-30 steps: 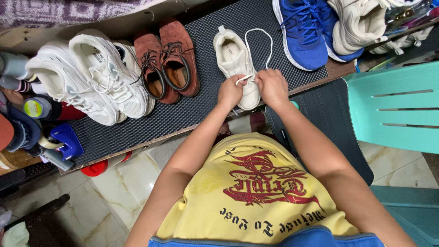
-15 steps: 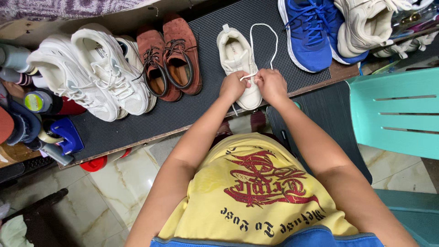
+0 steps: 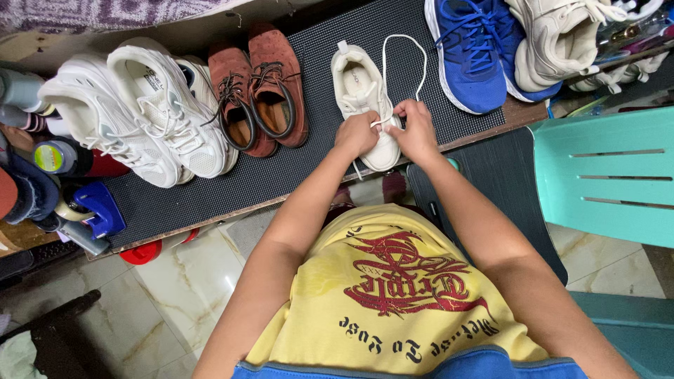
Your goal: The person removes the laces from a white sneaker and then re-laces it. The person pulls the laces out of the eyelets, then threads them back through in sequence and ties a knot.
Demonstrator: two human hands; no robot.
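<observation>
A cream sneaker (image 3: 359,91) lies on a dark ribbed mat (image 3: 295,175) on a low shelf, its toe toward me. My left hand (image 3: 357,135) and my right hand (image 3: 415,130) meet over the toe end, both pinching the white shoelace (image 3: 404,42). The lace loops up past the sneaker's heel and comes back down to my right fingers. My thumbs hide the front eyelets.
Brown leather shoes (image 3: 256,88) and white sneakers (image 3: 133,112) stand left of the cream one; blue sneakers (image 3: 474,52) and beige ones (image 3: 562,42) to the right. A teal plastic chair (image 3: 607,175) is at right. Bottles, tape and a blue tool crowd the left edge.
My hands stay on the lace over the toe; the loop of lace has shifted slightly. The view has drifted a little.
</observation>
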